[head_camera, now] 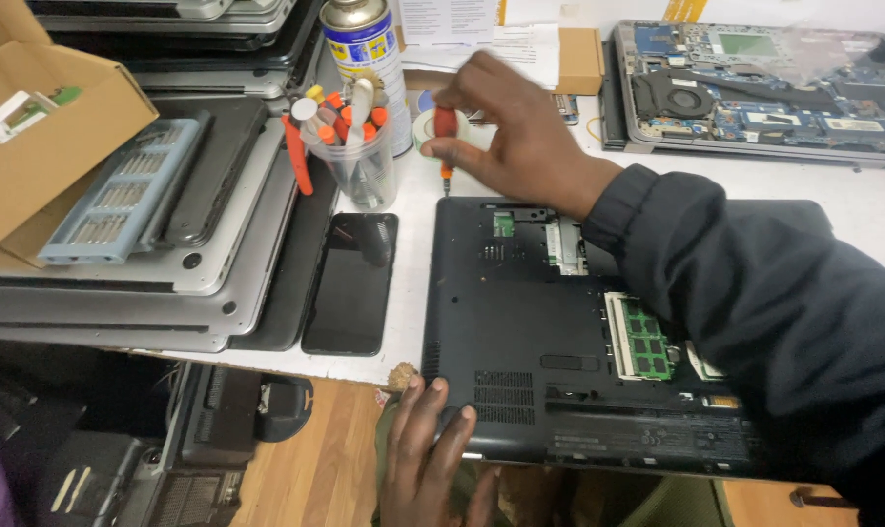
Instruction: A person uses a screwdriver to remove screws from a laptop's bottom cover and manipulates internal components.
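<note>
Right sleeve (755, 322) covers right part of black laptop (520, 332). Screwdriver (445, 137) tip too small to tell, shaft partly behind right hand (506, 137) fingers. Left hand (428, 459) wrist cut off by bottom edge. Spray can (364, 49) top cut off by upper edge.

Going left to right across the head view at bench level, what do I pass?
Cardboard box → grey-blue bit tray → clear cup of tools → red-handled screwdriver in the right hand → green memory module → opened laptop with fan.
</note>
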